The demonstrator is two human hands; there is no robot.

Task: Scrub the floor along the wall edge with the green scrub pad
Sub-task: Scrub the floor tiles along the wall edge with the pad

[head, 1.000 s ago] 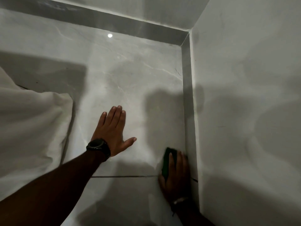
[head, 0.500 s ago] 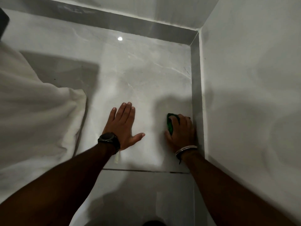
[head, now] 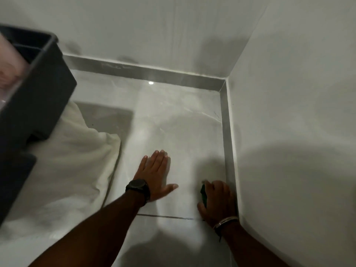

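Observation:
My right hand (head: 218, 202) presses the green scrub pad (head: 203, 194) flat on the pale marble floor tile (head: 181, 132), right beside the grey skirting strip (head: 228, 151) of the right wall. Only the pad's left edge shows past my fingers. A metal bangle sits on that wrist. My left hand (head: 155, 175) lies flat on the tile with fingers spread, holding nothing, a black watch on its wrist. The two hands are about a hand's width apart.
White bedding (head: 73, 166) drapes onto the floor at left. A dark grey box-like furniture piece (head: 38, 97) juts in at upper left. Walls (head: 289, 112) meet in a corner at upper right. A tile joint (head: 165, 216) runs across under my wrists.
My right hand slid the pad forward along the wall, then back toward me near the tile joint. The view tilted up, bringing the dark furniture into sight. My left hand stays planted.

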